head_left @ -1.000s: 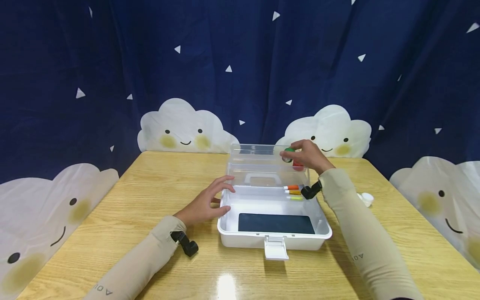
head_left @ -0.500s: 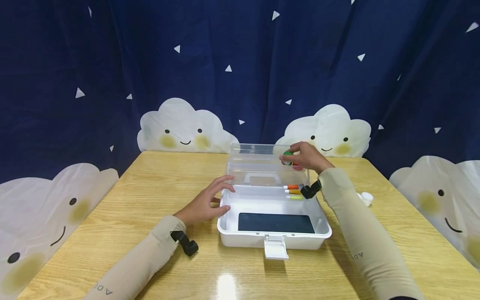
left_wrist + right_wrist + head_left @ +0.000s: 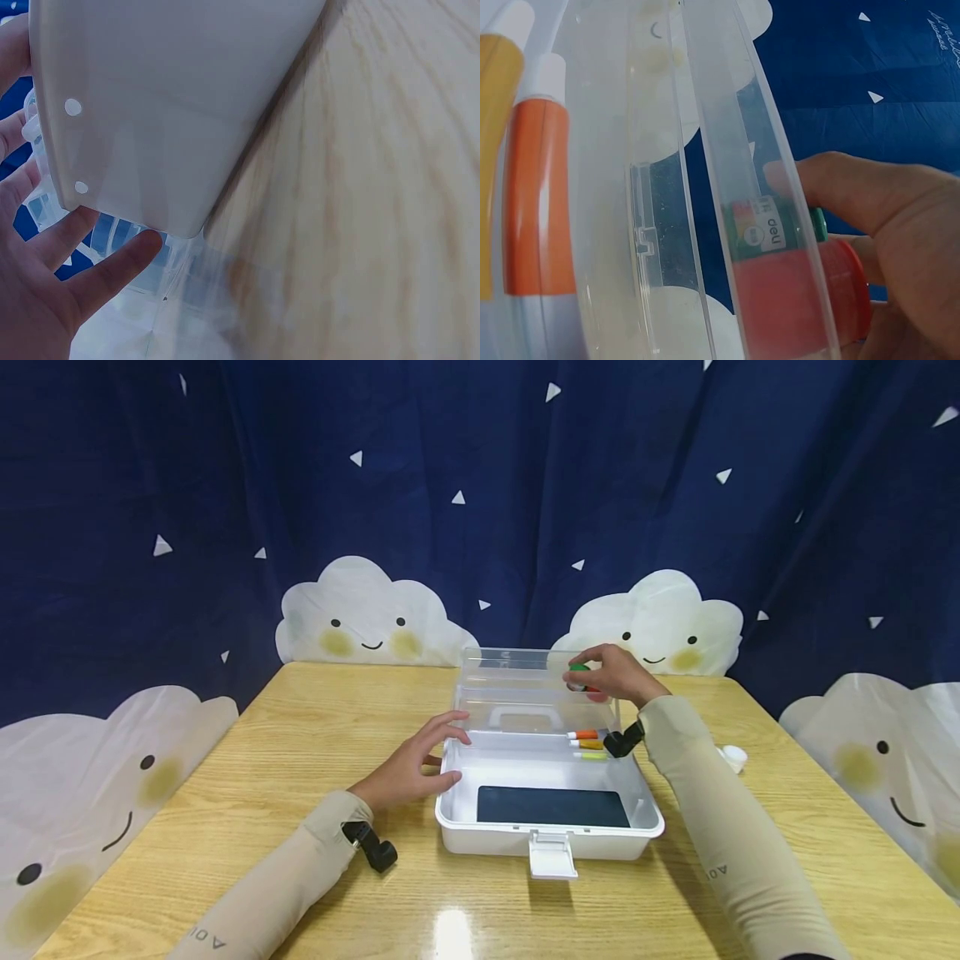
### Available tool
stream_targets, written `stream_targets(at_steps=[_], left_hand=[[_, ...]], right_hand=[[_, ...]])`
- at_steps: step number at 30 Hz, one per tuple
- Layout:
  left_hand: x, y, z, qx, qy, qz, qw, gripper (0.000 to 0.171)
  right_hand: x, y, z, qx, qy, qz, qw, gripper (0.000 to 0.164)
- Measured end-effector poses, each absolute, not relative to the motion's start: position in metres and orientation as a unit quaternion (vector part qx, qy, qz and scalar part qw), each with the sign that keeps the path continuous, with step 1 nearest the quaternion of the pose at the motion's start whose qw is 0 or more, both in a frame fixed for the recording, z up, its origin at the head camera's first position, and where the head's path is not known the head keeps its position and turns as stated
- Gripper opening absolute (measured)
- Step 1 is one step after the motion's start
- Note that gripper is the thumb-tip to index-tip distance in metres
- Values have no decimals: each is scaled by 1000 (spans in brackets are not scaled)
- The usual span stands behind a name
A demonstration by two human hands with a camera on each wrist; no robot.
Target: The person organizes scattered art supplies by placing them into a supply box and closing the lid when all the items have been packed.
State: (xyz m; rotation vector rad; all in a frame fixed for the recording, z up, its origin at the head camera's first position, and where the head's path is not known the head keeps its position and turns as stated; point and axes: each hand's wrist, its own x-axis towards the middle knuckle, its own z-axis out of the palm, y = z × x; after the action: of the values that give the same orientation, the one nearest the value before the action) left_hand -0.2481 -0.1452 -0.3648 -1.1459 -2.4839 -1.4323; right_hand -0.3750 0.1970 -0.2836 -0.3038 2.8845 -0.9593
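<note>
A white plastic case (image 3: 551, 842) stands open on the table, its clear trayed part (image 3: 513, 674) raised at the back. My left hand (image 3: 408, 768) rests on the case's left side with fingers spread and fairly straight. My right hand (image 3: 618, 675) pinches a small green tub (image 3: 577, 677) labelled "deli". It sits inside a clear tray wall, right against a red tub (image 3: 787, 307). Part of the green tub is behind my fingers. Orange (image 3: 582, 735), amber (image 3: 587, 744) and yellow (image 3: 591, 757) markers lie below my right wrist. A flat dark panel (image 3: 553, 807) lies in the case.
On the table (image 3: 300, 860) to the right, a small white round container (image 3: 733, 758) stands partly hidden by my right sleeve. The latch (image 3: 552, 857) hangs off the case's front. A dark blue curtain (image 3: 412, 485) closes off the back.
My right hand has lowered the green tub slightly, bringing it down beside the red one in the tray. My left hand has stayed in place on the case.
</note>
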Motion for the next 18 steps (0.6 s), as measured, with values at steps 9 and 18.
stream_targets(at_steps=[9, 18], left_hand=[[-247, -144, -364, -370, -804, -466, 23, 41], [-248, -145, -365, -373, -802, -466, 25, 39]], right_hand=[[-375, 198, -282, -96, 945, -310, 48, 57], [-371, 202, -279, -97, 947, -305, 39, 67]])
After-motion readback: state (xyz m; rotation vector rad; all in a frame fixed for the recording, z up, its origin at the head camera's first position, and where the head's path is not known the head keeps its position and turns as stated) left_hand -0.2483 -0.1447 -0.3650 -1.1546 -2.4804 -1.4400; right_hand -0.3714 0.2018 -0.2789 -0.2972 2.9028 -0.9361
